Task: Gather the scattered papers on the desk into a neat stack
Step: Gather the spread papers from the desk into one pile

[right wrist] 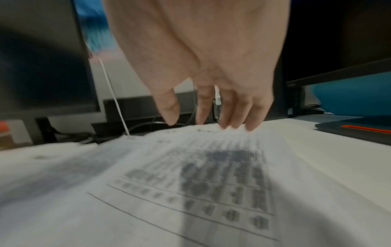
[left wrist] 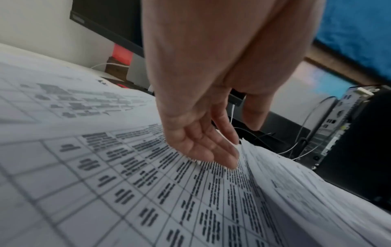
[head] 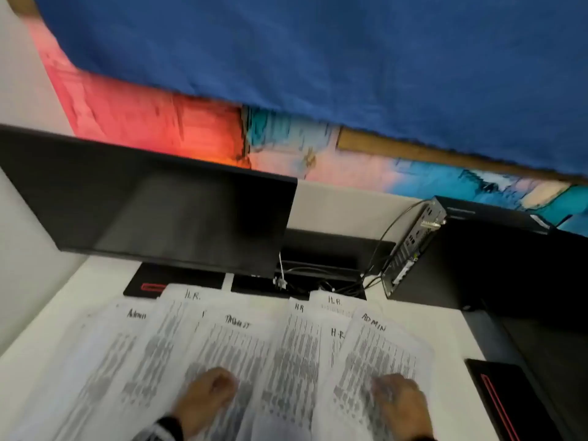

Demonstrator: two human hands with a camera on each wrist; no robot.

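Observation:
Several printed sheets (head: 241, 354) with tables and handwritten headings lie fanned and overlapping across the white desk (head: 47, 338). My left hand (head: 206, 399) lies on the middle sheets, its straight fingers (left wrist: 224, 155) pressing the paper (left wrist: 148, 192). My right hand (head: 397, 402) rests on the right-hand sheet headed ADMIN (head: 375, 348), with straight fingertips (right wrist: 234, 123) touching that paper (right wrist: 190, 175) near its far edge. Neither hand grips anything.
A dark monitor (head: 152, 211) stands behind the papers on a black base (head: 178, 278). Cables (head: 366, 275) run to a small black computer (head: 413, 249) at the right rear. A black pad with a red line (head: 509, 402) lies at the right edge.

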